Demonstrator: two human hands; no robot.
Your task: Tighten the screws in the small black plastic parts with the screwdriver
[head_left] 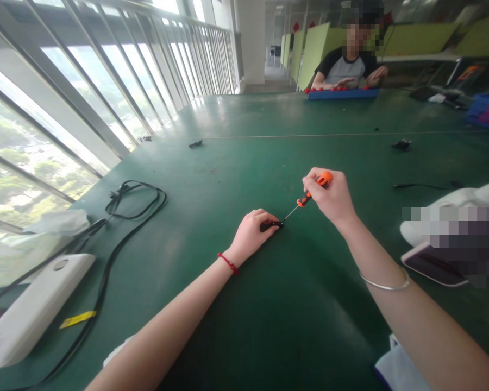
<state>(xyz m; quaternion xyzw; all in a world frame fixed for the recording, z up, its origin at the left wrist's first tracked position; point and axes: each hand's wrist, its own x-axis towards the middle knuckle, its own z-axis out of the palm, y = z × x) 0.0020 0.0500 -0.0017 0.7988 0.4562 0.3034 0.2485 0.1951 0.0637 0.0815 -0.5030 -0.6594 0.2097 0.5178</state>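
Observation:
My left hand (252, 233), with a red string bracelet at the wrist, grips a small black part (271, 224) low over the green table (212, 184). What kind of part it is, I cannot make out. My right hand (330, 198) is closed round the orange and black handle of a screwdriver (303, 200). Its thin metal shaft slants down to the left, and the tip meets or nearly meets the right end of the black part. A silver bangle circles my right forearm.
On the left lie a white power strip (36, 309), a looped black cable (118, 250) and a plastic bag (61, 222). A phone-like dark object (436, 266) is at the right. Across the table, a person sits behind a blue tray (342, 94) with red pieces.

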